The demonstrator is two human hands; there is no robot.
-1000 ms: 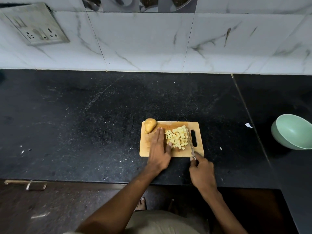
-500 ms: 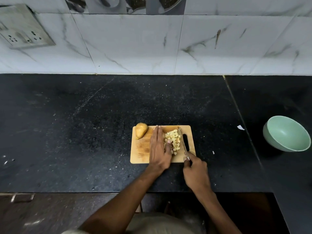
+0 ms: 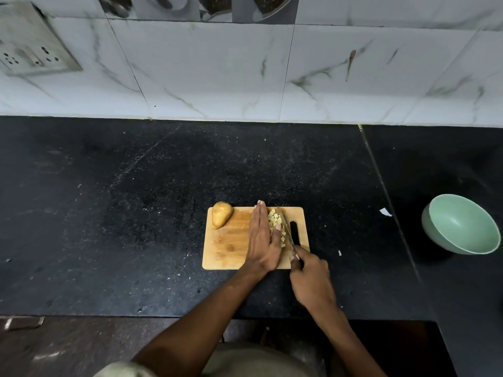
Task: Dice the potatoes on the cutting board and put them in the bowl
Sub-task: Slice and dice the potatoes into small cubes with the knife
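A wooden cutting board (image 3: 231, 246) lies on the black counter (image 3: 109, 213), its handle slot toward three o'clock. The left hand (image 3: 262, 240) is laid flat on the board with fingers straight and together, pointing to twelve o'clock, gripping nothing; its thumb side presses against a small heap of pale potato cubes (image 3: 276, 227). At the three o'clock side of that heap stands the knife (image 3: 285, 227), its blade running from twelve to six o'clock along the cubes, so the heap is squeezed between palm and blade. The right hand (image 3: 311, 281) is clenched around the knife's handle at the board's five o'clock corner, forefinger reaching up toward the blade. At the board's eleven o'clock corner sits a whole unpeeled potato (image 3: 221, 214), partly over the edge, well apart from the cubes. A pale green bowl (image 3: 462, 224) waits far off at three o'clock on the counter, tilted, with nothing visible in it. A white scrap (image 3: 386, 212) lies between board and bowl. A switch plate (image 3: 30, 50) hangs on the marbled wall tiles at ten o'clock.
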